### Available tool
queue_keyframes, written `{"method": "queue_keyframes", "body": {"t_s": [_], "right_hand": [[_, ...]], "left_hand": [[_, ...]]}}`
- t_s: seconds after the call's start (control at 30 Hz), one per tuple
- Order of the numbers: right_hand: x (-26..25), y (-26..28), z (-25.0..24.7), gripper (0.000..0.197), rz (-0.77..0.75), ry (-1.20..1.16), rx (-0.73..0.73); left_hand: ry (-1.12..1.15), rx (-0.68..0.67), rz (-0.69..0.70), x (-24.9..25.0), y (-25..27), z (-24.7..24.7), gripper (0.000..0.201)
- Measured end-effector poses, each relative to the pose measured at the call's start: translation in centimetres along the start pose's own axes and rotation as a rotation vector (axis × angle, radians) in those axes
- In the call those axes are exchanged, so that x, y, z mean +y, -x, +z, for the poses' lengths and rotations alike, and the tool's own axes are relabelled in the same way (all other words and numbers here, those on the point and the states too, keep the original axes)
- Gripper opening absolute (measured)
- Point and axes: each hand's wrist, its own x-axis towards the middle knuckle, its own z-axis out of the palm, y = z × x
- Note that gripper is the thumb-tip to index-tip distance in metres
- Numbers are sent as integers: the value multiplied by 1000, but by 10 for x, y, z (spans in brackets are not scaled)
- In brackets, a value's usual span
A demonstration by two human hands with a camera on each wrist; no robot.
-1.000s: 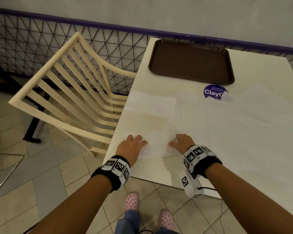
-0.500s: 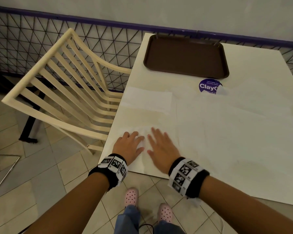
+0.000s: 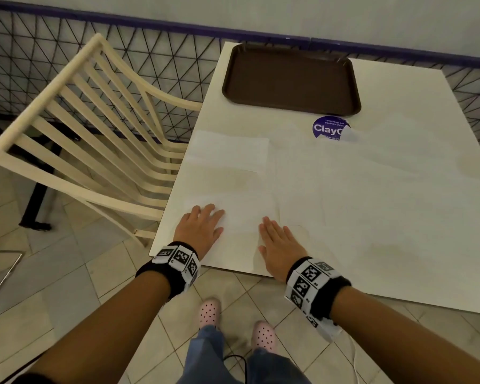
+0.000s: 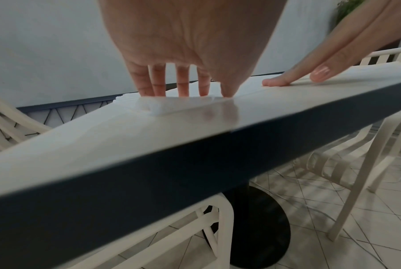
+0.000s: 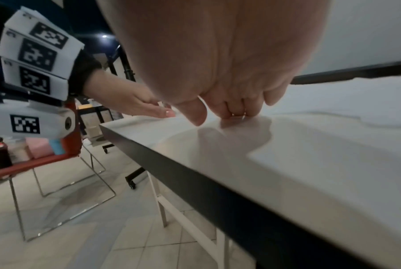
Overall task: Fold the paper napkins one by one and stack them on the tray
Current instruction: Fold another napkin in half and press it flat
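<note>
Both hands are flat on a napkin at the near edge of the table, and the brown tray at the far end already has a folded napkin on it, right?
Not quite. The tray holds nothing, as the head view shows. The rest stands.

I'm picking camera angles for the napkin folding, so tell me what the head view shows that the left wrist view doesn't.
Only the head view: the empty brown tray, the purple ClayGo sticker and another folded napkin farther up the table.
Only the left wrist view: the table's dark edge and black pedestal base.
Both: the left hand and right hand flat on the napkin.
</note>
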Motion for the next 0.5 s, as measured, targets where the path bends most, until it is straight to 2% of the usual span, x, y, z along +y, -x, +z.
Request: {"method": "queue_keyframes", "body": {"t_s": [0.13,0.23,0.27,0.37,0.5], "right_hand": [[0,0,-5,54,-6,8,-9],[-3,-1,-8,54,-12,34,-26],[-2,-2,-9,53,-15,50,-26],[-1,-3,-11,53,-30,94,-28],[2,-5,-11,52,-56,148,-30]], "left_hand": [[-38,43,93,19,2,0,58],[-42,42,155,42,14,1,39],[-13,12,138,48,18,4,39],[64,-93,17,55,32,11,60],[77,-76,-127,41,48,9,57]]}}
